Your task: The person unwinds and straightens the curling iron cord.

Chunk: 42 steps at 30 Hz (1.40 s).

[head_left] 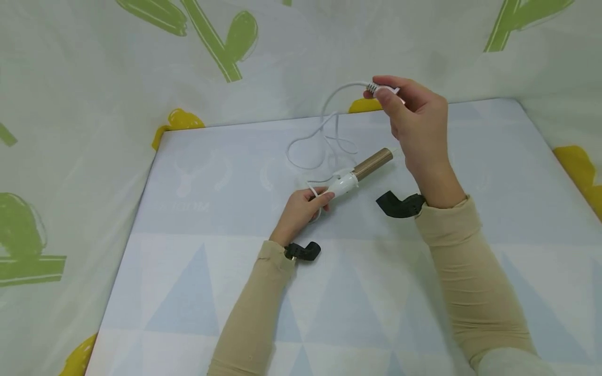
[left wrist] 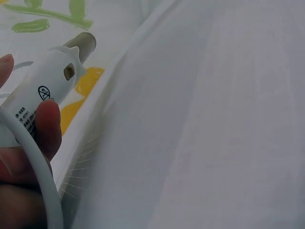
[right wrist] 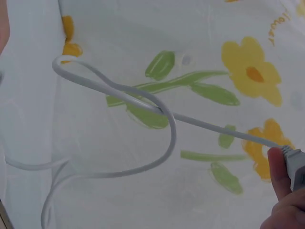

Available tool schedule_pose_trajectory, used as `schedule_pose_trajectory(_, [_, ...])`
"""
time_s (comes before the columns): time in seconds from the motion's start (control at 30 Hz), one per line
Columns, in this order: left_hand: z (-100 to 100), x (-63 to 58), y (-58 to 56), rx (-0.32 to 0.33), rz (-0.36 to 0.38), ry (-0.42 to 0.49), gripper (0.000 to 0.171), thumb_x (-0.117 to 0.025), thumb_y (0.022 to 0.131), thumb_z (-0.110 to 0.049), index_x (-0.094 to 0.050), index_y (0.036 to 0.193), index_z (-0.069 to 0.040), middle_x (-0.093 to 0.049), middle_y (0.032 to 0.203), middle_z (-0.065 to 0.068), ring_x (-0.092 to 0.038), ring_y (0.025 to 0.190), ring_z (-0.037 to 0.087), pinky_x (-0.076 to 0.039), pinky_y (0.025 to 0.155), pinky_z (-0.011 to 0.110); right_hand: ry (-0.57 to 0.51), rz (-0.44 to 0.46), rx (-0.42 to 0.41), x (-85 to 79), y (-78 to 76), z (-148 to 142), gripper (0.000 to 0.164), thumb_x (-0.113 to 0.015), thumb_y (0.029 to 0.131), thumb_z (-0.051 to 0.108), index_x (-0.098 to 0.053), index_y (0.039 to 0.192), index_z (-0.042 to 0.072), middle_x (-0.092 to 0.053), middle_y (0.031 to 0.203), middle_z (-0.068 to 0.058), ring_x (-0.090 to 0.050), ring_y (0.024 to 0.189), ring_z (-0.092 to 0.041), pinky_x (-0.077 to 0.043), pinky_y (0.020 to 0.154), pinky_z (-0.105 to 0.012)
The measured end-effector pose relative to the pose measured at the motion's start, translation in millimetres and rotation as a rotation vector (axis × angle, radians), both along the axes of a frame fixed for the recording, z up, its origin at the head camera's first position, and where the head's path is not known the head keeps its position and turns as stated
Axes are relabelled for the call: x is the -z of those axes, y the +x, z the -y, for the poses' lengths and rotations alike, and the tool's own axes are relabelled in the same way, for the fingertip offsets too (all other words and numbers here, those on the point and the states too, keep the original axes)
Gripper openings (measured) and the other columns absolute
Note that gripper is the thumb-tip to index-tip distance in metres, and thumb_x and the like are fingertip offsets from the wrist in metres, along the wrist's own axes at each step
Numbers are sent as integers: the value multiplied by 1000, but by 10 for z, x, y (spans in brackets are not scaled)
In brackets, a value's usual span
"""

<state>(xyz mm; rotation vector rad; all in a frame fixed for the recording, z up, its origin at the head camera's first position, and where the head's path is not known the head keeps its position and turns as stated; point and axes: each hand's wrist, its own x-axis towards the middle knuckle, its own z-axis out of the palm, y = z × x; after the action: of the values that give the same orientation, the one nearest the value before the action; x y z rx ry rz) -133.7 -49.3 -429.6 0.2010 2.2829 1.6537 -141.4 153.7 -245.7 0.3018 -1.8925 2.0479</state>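
Note:
A curling iron (head_left: pixel 342 184) with a white handle and a gold-brown barrel is gripped at its handle by my left hand (head_left: pixel 303 208). Its barrel points to the upper right. Printed text and a small symbol show on the handle in the left wrist view, where part of the cord (left wrist: pixel 35 160) crosses in front of the fingers. My right hand (head_left: pixel 418 122), raised higher, pinches the white plug (right wrist: pixel 296 164) between thumb and fingers. From the plug the white cord (head_left: pixel 305 138) hangs in loose loops back toward the iron. The plug's prongs are mostly hidden.
Beneath the hands lies a table (head_left: pixel 249 292) covered with a pale blue and white triangle pattern. A white curtain (head_left: pixel 94 78) with green leaves and yellow flowers surrounds its back and sides. Dark cameras (head_left: pixel 400 205) sit on both wrists.

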Motion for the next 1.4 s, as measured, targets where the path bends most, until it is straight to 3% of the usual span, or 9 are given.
schedule_pose_trajectory(0.33, [52, 23, -6, -61, 2, -45, 41, -62, 78, -57, -69, 98, -21, -51, 56, -1, -38, 48, 11, -30, 47, 25, -70, -30, -12, -191, 124, -231, 23, -67, 84, 11, -67, 103, -1, -68, 88, -13, -19, 40, -13, -10, 41, -23])
schedule_pose_trajectory(0.53, [108, 31, -37, -78, -4, -59, 46, -61, 76, -63, -69, 86, -19, -45, 49, -1, -35, 45, 11, -28, 45, 26, -30, -130, 18, -262, 178, -371, 25, -67, 83, 7, -64, 101, -10, -68, 86, -16, -18, 38, -12, -9, 39, -22])
schedule_pose_trajectory(0.67, [159, 25, -45, -88, -22, -96, 51, -59, 74, -68, -68, 77, -18, -42, 47, -2, -35, 45, 11, -28, 47, 27, 4, -151, 42, -289, 241, -475, 24, -65, 83, 7, -64, 99, -12, -67, 84, -17, -20, 38, -13, -10, 38, -23])
schedule_pose_trajectory(0.97, [335, -34, -51, -107, -18, -144, 57, -56, 73, -71, -67, 77, -16, -42, 50, -2, -36, 49, 12, -31, 51, 27, -103, -147, 45, -255, 338, -809, 23, -62, 84, 0, -57, 90, -22, -57, 59, -15, -26, 39, -15, -11, 38, -22])
schedule_pose_trajectory(1.13, [430, -83, -69, -135, -11, -142, 60, -54, 73, -73, -66, 80, -15, -44, 52, -2, -38, 52, 12, -30, 51, 26, -168, -105, 22, -183, 347, -1010, 22, -62, 82, -4, -55, 87, -24, -60, 66, -17, -34, 39, -20, -13, 38, -23])
schedule_pose_trajectory(1.27, [531, -96, -79, -174, -7, -154, 62, -50, 75, -74, -65, 84, -14, -46, 57, -2, -40, 52, 12, -30, 49, 25, -67, -27, -12, -147, 378, -1153, 17, -60, 83, -5, -57, 88, -21, -63, 71, -15, -37, 43, -20, -18, 40, -25])
schedule_pose_trajectory(1.33, [586, -102, -86, -200, 1, -143, 63, -49, 75, -74, -65, 89, -15, -50, 62, -1, -40, 51, 11, -31, 48, 24, 53, 20, -20, -144, 389, -1211, 16, -58, 85, -4, -59, 89, -19, -63, 71, -12, -38, 45, -18, -21, 42, -25])
schedule_pose_trajectory(1.4, [638, -113, -94, -223, 19, -114, 63, -49, 76, -74, -65, 96, -16, -53, 68, -1, -40, 49, 10, -31, 45, 23, 245, 81, 4, -149, 402, -1267, 15, -58, 87, 0, -61, 92, -13, -63, 72, -7, -38, 47, -16, -25, 44, -25])
